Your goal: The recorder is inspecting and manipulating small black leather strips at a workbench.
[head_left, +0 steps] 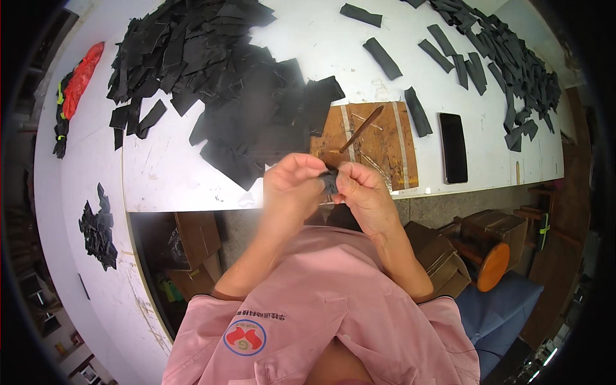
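Above the near edge of the tabletop (173, 179), black cloth (330, 183) is pinched by left hand (290, 187) and right hand (366, 194) fingers, and might be skewed by uneven pulling.

The board (393, 144) lies at the near edge of the table (500, 160), with a stick (362, 128) on it. A heap of cloth pieces (173, 51) spreads to its left and behind. On the board's right lies a strip (418, 112), then a phone (453, 147). Loose strips (383, 59) lie farther back, a strip pile (523, 61) at far right. Leftmost, a bundle (80, 80) lies behind a scrap pile (98, 234). Before the board, a piece of cloth (330, 183) sits between left hand (290, 185) and right hand (367, 192).
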Motion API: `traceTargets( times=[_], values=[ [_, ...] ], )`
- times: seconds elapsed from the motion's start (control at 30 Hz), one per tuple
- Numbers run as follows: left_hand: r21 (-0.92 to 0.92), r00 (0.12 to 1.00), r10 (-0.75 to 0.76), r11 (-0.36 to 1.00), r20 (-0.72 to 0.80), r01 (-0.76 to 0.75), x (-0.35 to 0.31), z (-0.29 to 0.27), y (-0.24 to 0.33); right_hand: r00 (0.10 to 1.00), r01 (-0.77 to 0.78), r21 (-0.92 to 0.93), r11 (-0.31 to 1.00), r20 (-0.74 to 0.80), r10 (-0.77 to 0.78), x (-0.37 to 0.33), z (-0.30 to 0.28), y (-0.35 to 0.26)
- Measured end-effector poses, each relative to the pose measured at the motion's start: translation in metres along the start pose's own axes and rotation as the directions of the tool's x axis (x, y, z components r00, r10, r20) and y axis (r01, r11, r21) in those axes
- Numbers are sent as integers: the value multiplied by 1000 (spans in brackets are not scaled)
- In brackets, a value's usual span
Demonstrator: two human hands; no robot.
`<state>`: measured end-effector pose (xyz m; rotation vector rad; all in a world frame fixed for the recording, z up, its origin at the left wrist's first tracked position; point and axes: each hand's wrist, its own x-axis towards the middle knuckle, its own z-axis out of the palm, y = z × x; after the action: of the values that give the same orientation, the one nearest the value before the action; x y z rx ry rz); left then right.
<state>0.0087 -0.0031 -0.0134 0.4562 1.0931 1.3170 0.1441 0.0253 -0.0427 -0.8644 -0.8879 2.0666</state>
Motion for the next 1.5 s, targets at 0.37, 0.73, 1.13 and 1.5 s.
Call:
traceTargets(
  times=[0.37,0.73,1.13,1.5],
  values=[
    [392,952,225,873,206,-291,-25,16,21,835,510,-493,704,89,-542,-13,14,-41],
    [-408,779,346,904,523,-128,9,47,68,833,521,-517,680,135,-536,-6,40,-123],
    [-564,761,-144,588,632,580,63,6,11,995,-31,-19,999,96,33,44,-21,-66],
    [262,603,604,559,522,-787,42,39,44,677,655,-619,433,226,-700,29,2,-87]
  ],
)
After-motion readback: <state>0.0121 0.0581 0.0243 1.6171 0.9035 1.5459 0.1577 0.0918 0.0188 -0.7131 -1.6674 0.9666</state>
